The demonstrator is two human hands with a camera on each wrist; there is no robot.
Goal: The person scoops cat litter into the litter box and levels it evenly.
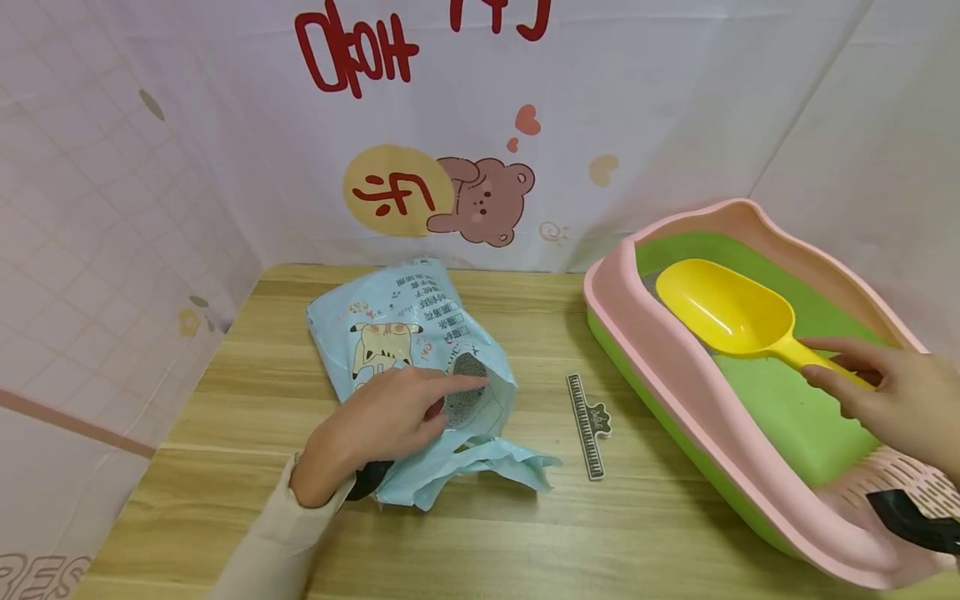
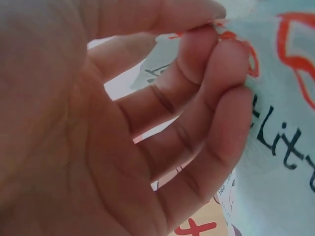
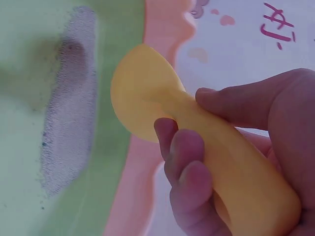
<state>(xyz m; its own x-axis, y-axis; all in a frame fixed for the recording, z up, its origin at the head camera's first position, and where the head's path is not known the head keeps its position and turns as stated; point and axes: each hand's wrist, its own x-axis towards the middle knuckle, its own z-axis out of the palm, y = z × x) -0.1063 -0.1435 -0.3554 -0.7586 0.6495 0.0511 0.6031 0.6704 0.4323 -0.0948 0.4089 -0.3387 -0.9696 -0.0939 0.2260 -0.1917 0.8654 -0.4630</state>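
Note:
My right hand (image 1: 892, 392) grips the handle of a yellow scoop (image 1: 723, 308), holding it over a pink and green litter box (image 1: 660, 408). The scoop's bowl looks empty. In the right wrist view, the fingers and thumb wrap the scoop handle (image 3: 241, 172), with a patch of grey litter (image 3: 71, 123) on the green floor of the box. My left hand (image 1: 397, 408) is at the mouth of a light blue bag of cat litter (image 1: 420, 308) lying on the table. In the left wrist view, its fingertips pinch the bag's film (image 2: 280, 98). Grey granules show inside the opening.
A flat dark clip (image 1: 587, 429) lies on the wooden table (image 1: 525, 525) between the bag and the litter box. The bag's torn flap (image 1: 487, 462) spreads toward the near side. A printed white cloth (image 1: 637, 100) hangs behind the table, and another stands at the left.

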